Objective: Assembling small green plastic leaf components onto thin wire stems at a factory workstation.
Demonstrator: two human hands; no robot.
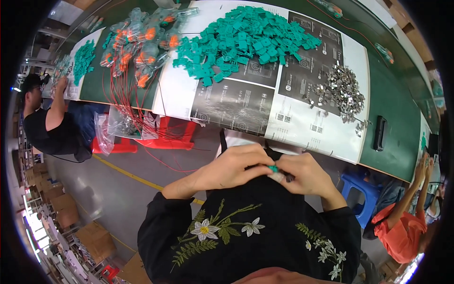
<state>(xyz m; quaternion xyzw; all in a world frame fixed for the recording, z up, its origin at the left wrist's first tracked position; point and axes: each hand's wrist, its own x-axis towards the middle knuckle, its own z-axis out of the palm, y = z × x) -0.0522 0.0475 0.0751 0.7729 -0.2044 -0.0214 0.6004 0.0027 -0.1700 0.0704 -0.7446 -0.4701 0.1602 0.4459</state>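
In front of my body, just off the near edge of the table, both hands meet with their fingers pinched. Between the fingertips shows a sliver of a small green plastic piece point(273, 168). My left hand point(234, 165) is closed on it from the left. My right hand point(306, 174) closes in from the other side, with a small dark grey bit point(289, 178) showing under its fingers. The fingers hide most of both items. A large pile of flat green plastic pieces point(246, 40) lies ahead on the table, and a heap of small metal parts point(347, 92) lies to the right.
Clear plastic housings with orange parts point(142, 47) trail red wires point(127, 92) over the table edge at left. A black oblong object point(380, 133) lies at right. Red stools point(175, 135) and a blue stool point(362, 194) stand below. People work at both sides.
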